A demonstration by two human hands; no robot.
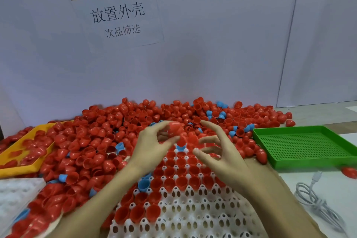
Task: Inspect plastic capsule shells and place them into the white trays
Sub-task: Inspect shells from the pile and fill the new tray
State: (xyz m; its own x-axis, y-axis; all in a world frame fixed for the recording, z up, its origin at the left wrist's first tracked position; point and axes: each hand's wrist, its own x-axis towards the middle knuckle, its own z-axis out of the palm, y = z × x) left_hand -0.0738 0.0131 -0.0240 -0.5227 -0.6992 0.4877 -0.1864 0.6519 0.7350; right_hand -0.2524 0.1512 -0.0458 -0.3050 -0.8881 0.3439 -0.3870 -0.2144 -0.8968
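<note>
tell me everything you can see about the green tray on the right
The green tray is a shallow rectangular plastic tray with raised walls and a floor perforated by a fine grid of holes. It looks empty inside. It lies flat on the pale table at the right, at an angle to the view. Red capsule shells from the big pile press against its left wall, and one red shell lies by its near right corner. Neither hand touches it.

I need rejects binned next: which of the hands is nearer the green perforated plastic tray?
Right. The right hand is just left of the green perforated plastic tray; the left hand is farther left, holding red shells.
</note>
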